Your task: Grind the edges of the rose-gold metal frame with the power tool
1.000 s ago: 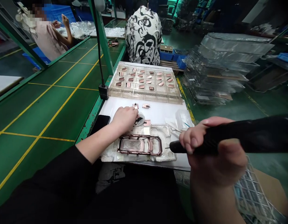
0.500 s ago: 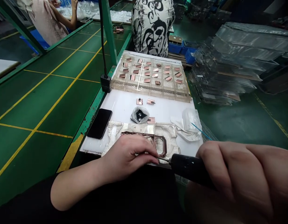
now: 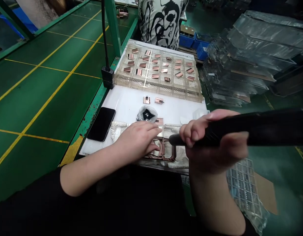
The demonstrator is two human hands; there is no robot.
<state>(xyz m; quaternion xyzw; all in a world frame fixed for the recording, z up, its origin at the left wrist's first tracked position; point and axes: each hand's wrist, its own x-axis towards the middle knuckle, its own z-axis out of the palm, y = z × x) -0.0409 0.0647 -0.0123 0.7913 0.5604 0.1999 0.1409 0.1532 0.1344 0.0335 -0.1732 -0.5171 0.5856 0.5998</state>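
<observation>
A copper-coloured metal frame (image 3: 163, 151) lies in a pale, rough moulded holder (image 3: 183, 160) at the near edge of the white board. Over the frame's left part rests my left hand (image 3: 139, 139), thumb and fingers apart, its underside hidden. My right hand (image 3: 215, 141) is wrapped round a black electric screwdriver (image 3: 264, 127), held almost level. The screwdriver's nose points left at the frame's upper edge, close to my left fingertips. Whether a screw sits on the bit is too small to tell. Behind the holder stands a small plastic bag (image 3: 147, 113) of tiny dark pieces.
A compartmented clear tray (image 3: 161, 88) holds several copper-coloured pieces; two more lie before it. A phone (image 3: 101, 124) lies at left beside a green belt (image 3: 43, 85). Stacked clear trays (image 3: 249, 65) stand right. A person in a patterned top (image 3: 161, 23) is ahead.
My right hand has raised the screwdriver and swung its nose up and left over the frame. My left hand has shifted up, its thumb and fingers now parted. The camera view has tilted down.
</observation>
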